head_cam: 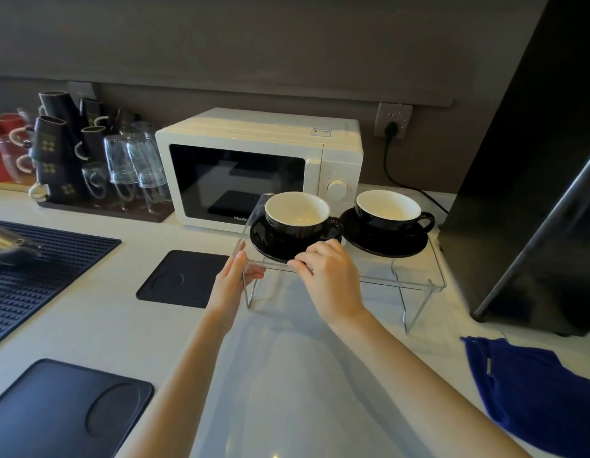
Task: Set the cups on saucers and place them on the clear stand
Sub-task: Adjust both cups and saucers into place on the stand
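Two black cups with white insides stand on black saucers on top of the clear stand (419, 280). The left cup (297, 214) rests on the left saucer (267, 241). The right cup (389, 209) sits on the right saucer (386, 244). My right hand (326, 272) pinches the near rim of the left saucer. My left hand (235, 276) grips the stand's front left corner, thumb on top.
A white microwave (254, 153) stands right behind the stand. A tall black appliance (535, 193) is at the right, a blue cloth (531, 391) at the front right. Black mats (184, 279) lie left of the stand; mugs and glasses (128, 163) crowd the back left.
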A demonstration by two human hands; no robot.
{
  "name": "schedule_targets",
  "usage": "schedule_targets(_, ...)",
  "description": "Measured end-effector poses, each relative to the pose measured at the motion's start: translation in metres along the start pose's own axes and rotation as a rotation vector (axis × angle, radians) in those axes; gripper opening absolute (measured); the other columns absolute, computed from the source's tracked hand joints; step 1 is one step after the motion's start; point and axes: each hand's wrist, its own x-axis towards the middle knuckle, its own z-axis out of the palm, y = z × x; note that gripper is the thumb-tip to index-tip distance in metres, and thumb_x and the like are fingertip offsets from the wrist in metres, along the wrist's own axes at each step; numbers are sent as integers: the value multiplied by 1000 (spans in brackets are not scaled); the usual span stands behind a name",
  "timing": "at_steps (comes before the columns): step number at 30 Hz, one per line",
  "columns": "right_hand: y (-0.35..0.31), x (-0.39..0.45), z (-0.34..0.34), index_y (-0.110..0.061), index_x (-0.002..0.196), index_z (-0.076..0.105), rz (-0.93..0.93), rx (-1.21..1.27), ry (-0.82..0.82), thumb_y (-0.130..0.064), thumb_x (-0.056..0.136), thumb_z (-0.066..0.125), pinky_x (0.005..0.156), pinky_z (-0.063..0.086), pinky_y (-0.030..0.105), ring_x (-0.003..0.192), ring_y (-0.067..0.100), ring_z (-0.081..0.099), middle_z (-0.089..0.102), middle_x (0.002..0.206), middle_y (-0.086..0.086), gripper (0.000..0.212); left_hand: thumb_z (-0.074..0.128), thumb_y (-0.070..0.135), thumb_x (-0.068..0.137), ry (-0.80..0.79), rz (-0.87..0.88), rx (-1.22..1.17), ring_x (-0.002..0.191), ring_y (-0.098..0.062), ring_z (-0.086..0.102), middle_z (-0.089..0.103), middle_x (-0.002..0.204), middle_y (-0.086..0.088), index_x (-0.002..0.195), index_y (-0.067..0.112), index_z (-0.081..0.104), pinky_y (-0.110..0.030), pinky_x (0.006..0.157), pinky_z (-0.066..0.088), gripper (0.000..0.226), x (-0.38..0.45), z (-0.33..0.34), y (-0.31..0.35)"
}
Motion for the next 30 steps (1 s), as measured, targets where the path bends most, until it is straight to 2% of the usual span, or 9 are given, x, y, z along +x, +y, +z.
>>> schedule_targets(3,0,1,4,-9,70,73,24,6,5,-13,75,72,53,35,24,71,26,57,66,64,4,7,37,32,95,5,7,-27,84,-23,62,70,73,1,122,26,50,-46,103,41,30,-1,0,0)
schedule_targets(6,-1,4,7,-7,75,73,65,16,-26,-15,81,67,52,39,28,80,27,56,68,72,7,12,37,31,95,21,10,-20,83,-22,62,71,63,7,135,18,41,-43,100,43,43,-1,1,-1)
schedule_targets(13,7,15,10,-10,85,74,130,7,-55,-20,86,61,57,36,27,91,25,52,70,83,6,16,35,33,95,32,6,40,86,-23,63,66,81,-7,140,19,35,-43,102,41,47,0,1,-1)
schedule_targets(17,12,23,11,-9,87,73,176,14,-115,-22,88,58,62,46,34,96,24,50,69,87,7,20,33,34,96,31,4,57,86,-23,62,65,83,-9,140,19,34,-40,100,41,46,-1,1,-2)
schedule_targets(26,16,34,11,-7,88,74,216,66,-134,-20,87,60,68,51,40,95,24,51,70,87,10,19,32,33,96,34,14,50,85,-24,62,64,83,-11,140,19,34,-40,99,42,46,1,1,-3)
schedule_targets(30,16,32,11,-8,89,73,214,73,-120,-20,86,61,67,52,40,96,24,52,70,88,10,18,33,34,96,36,6,44,84,-22,62,64,82,-10,140,20,35,-30,90,45,46,0,2,-2)
